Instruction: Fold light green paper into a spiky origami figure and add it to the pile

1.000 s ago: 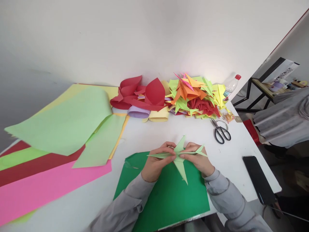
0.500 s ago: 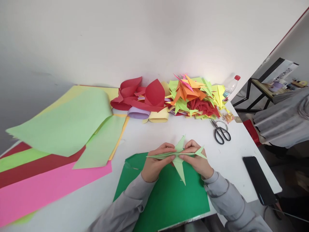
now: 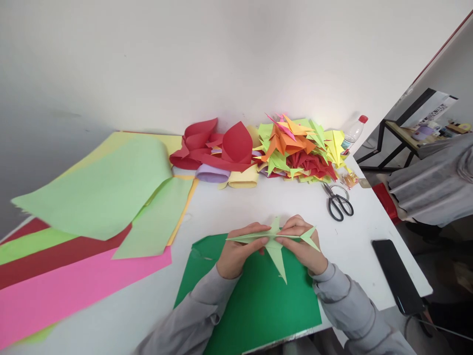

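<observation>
Evidently both hands are busy with one pale green folded-paper airplane (image 3: 276, 256), held over the near part of the white table (image 3: 221, 204), above a dark green sheet (image 3: 269, 308). The left hand (image 3: 234, 249) pinches it near the middle between thumb and fingers, with the pointed nose running out to the left along that hand. The right hand (image 3: 308, 251) pinches it just beside, thumb on the near side, and the forked tail crosses in front of its knuckles. The thumb tips almost meet at the body; one wing slants toward the wearer, the other points away between the hands. Some fingertips are hidden behind the paper.

To the left lie large pale green sheets (image 3: 107, 192), one curling upward, over yellow, red and bright green paper, with a pink sheet (image 3: 92, 283) nearest the wearer. Against the wall, curled red paper (image 3: 237, 143) rests above a purple roll (image 3: 212, 173) and a pale yellow roll (image 3: 243, 177). Right of these rises a heap of folded paper figures (image 3: 291, 145) in orange, red, green, yellow and pink, with a red-capped clear bottle (image 3: 354, 132) just beyond. Black-handled scissors (image 3: 340, 206) lie near a small orange packet (image 3: 350, 179); a black phone (image 3: 396, 273) rests by the right edge.
</observation>
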The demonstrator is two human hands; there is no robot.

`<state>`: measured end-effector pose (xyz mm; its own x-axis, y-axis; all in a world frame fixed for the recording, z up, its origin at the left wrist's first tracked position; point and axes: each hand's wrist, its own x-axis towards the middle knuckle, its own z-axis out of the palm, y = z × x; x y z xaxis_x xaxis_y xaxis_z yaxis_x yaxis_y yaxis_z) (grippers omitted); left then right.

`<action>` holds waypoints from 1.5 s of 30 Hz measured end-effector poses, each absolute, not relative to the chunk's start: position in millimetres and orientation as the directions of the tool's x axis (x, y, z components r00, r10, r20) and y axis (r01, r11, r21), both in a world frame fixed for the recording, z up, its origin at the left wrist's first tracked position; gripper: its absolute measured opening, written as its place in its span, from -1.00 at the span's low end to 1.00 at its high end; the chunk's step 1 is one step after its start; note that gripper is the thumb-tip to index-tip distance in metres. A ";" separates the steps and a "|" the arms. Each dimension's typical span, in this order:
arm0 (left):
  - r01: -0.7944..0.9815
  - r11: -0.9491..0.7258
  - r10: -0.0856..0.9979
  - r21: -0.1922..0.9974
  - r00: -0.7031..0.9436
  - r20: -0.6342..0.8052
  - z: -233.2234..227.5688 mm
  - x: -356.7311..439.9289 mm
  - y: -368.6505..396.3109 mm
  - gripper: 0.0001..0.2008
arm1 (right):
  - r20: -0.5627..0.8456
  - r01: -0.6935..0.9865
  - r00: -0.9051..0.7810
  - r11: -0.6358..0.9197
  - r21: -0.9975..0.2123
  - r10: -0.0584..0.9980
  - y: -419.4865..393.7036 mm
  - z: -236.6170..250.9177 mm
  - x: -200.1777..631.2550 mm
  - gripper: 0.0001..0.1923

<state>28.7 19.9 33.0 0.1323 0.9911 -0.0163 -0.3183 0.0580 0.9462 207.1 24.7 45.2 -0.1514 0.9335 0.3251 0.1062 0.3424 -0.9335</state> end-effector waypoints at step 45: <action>-0.449 0.156 0.988 0.880 0.061 -0.144 39.1 12.9 29.5 -0.77 | 0.413 0.084 -0.260 0.447 -0.891 0.873 30.0 54.8 225.6 -0.33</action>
